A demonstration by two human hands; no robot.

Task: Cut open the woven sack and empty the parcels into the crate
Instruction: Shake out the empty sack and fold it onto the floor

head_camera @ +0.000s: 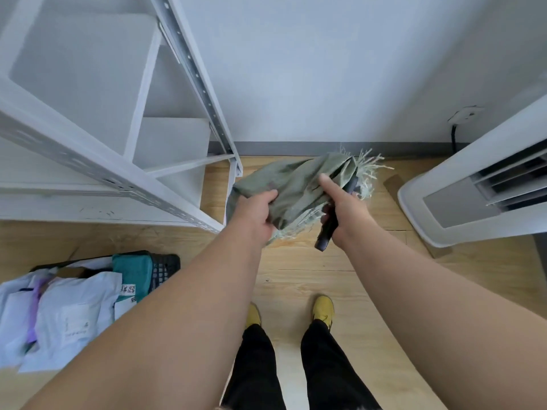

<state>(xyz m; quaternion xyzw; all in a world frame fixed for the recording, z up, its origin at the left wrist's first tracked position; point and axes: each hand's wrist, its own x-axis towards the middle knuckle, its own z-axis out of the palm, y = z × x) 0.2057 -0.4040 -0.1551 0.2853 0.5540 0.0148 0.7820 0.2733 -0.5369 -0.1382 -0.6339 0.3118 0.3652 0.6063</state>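
- Two bare arms reach forward over the wooden floor [296,261].
- Left hand [254,210] grips the crumpled green woven sack [296,184], held up.
- Right hand [343,202] clasps a dark cutter handle [325,235], forefinger extended onto the sack.
- Pale parcels [59,315] fill the black crate [165,267], lower left.

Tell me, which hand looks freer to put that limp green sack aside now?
Probably the left hand. Its grip holds only the sack, and it is nearer the shelf and the crate of parcels. The right hand also grips a dark cutter.

Both arms reach forward, left hand [257,209] clenched, right hand [344,204] gripping, forefinger extended.
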